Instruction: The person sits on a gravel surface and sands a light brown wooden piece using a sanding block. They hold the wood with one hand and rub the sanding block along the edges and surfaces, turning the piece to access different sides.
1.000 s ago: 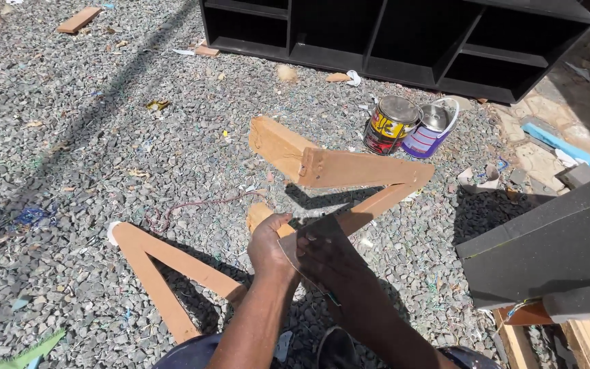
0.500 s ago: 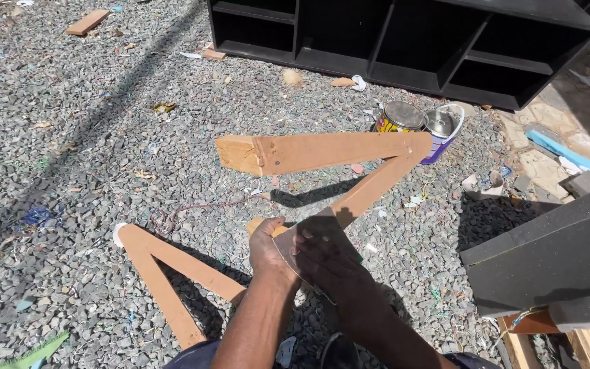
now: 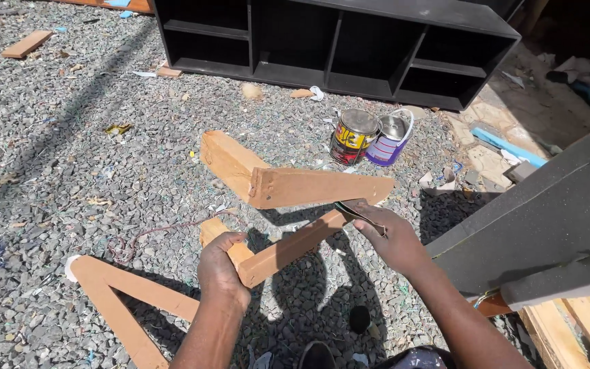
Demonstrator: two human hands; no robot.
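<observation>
Head view, one item with surroundings, all placed relative to the wooden bracket.

Wooden bracket (image 3: pixel 288 191): a zigzag piece made of flat, orange-brown boards joined at angles, held up above the gravel ground (image 3: pixel 69 157) in front of the person. Edges are sawn square; faces look smooth and matt. Small dark marks, perhaps nail heads, are seen at the upper joint.

Left hand (image 3: pixel 221 263): closed around the lower end of the bracket's sloping leg, thumb on top.

Right hand (image 3: pixel 390 236): closed on a dark, thin sheet (image 3: pixel 358 210), possibly sandpaper, pressed against the upper part of the same leg. Whether the fingers also wrap the wood cannot be told.

Handling, judged: the bracket is taken to be stiff and moderately light, since it is carried at one end. It is not slippery; the joints are the weak points, so a hold on a leg near a joint is thought safest, clear of the sharp corners.

Second wooden bracket (image 3: pixel 121 301): V-shaped, same material, lying on the gravel below and to the left of the held bracket.

Two paint tins (image 3: pixel 370 135): cylindrical metal, lids off or loose, standing touching each other on the gravel just beyond the bracket's upper arm.

Black shelf unit (image 3: pixel 336 41): open compartments, matt dark boards, well beyond the bracket.

Grey slab (image 3: pixel 548 225): rough, speckled surface, right of the bracket.

Wood offcut (image 3: pixel 27 44): far left beyond.
</observation>
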